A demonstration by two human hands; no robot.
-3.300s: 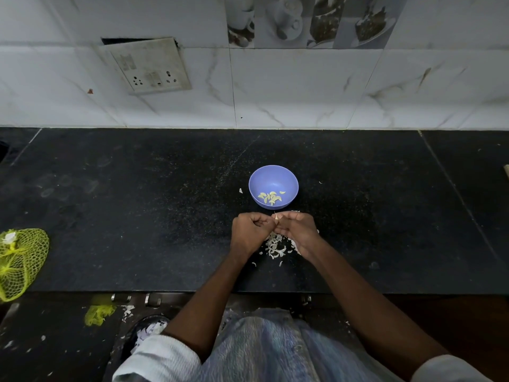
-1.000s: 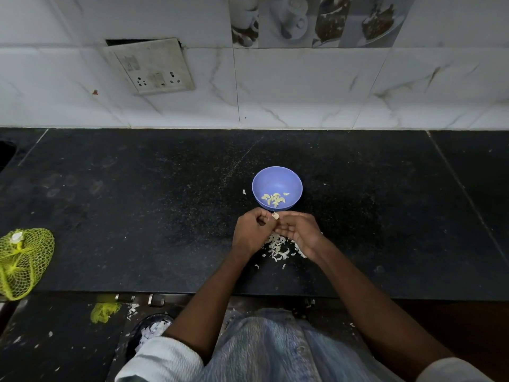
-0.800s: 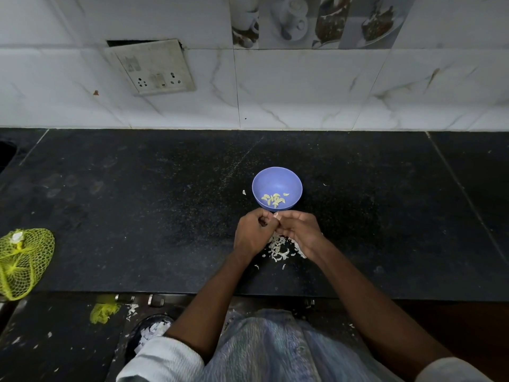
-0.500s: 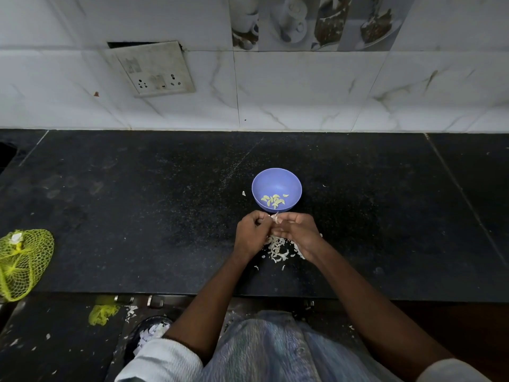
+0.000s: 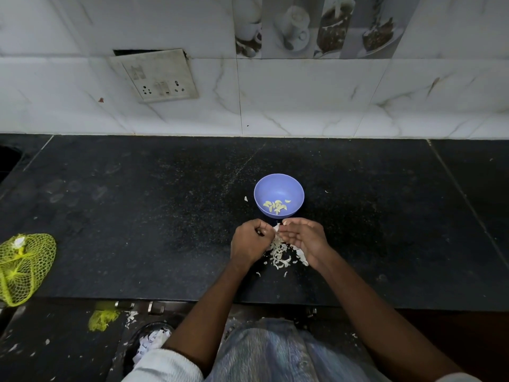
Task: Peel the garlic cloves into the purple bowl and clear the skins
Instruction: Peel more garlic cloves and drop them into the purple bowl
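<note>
While your left hand (image 5: 252, 242) stays curled around the garlic clove (image 5: 276, 228), pinching it at its fingertips, your right hand (image 5: 301, 238) has loosened from its earlier pinch, fingers now relaxed and spread beside the flap of skin. The purple bowl (image 5: 278, 194) sits at 12 o'clock from your hands (several peeled cloves inside); the skins (image 5: 281, 253) pile at 6 o'clock, so this clove looks nearly bare
</note>
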